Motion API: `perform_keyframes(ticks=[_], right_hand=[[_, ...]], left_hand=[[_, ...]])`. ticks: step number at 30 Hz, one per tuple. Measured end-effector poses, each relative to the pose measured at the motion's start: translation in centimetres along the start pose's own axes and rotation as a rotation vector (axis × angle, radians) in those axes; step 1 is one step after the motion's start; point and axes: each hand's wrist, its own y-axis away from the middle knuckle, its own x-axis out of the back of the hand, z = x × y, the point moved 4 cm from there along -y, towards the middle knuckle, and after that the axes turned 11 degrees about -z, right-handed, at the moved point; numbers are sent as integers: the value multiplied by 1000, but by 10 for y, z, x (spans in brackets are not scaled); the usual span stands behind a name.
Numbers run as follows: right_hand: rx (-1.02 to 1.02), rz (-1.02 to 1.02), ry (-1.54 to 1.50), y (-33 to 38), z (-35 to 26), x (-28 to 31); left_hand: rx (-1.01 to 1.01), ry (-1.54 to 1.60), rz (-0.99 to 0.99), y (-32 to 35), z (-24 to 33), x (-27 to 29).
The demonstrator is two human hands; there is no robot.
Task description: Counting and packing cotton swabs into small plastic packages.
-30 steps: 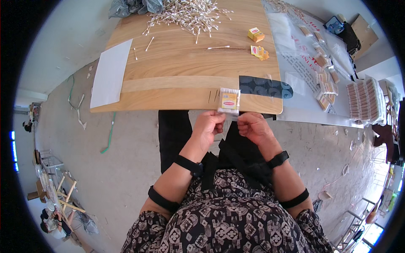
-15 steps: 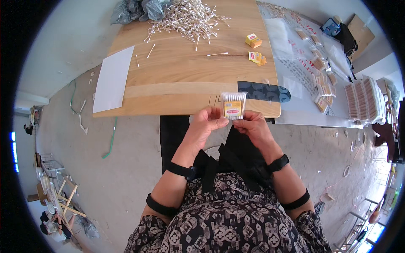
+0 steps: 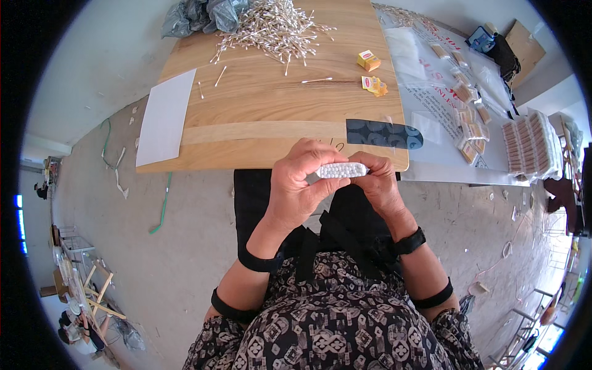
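Observation:
Both my hands hold a small clear packet of cotton swabs [image 3: 340,170] just in front of the wooden table's near edge. The packet is turned end-on, so a row of white swab tips faces me. My left hand [image 3: 297,188] wraps its left side and underside. My right hand [image 3: 381,185] pinches its right end. On the wooden table [image 3: 259,117] lies a big loose heap of cotton swabs [image 3: 271,24] at the far side, with a few strays nearer.
A white sheet [image 3: 163,117] lies on the table's left part and a dark patterned strip [image 3: 383,133] near its right front corner. Two small yellow boxes [image 3: 370,71] sit at the right. Filled packets [image 3: 524,145] cover the adjoining white surface. Grey bags [image 3: 197,12] lie at the back.
The packet was upright with its label toward me; now it is tipped so the swab tips face me. Both hands have lifted slightly toward the table edge.

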Motion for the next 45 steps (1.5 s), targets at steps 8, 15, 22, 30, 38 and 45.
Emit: perform_keyframes(ticks=[8, 15, 22, 30, 38, 45], right_hand=[[84, -52, 32, -4, -2, -2], [68, -62, 153, -4, -12, -8], [-66, 24, -179, -3, -4, -7], [-197, -36, -286, 1, 9, -3], [-301, 92, -581, 26, 26, 22], [-252, 122, -749, 56, 29, 53]], left_hand=[[-102, -89, 49, -5, 19, -1], [-195, -183, 17, -6, 16, 1], [427, 396, 23, 6, -42, -9], [708, 875, 119, 24, -59, -31], [759, 895, 10, 12, -61, -54], [779, 889, -117, 0, -70, -70]])
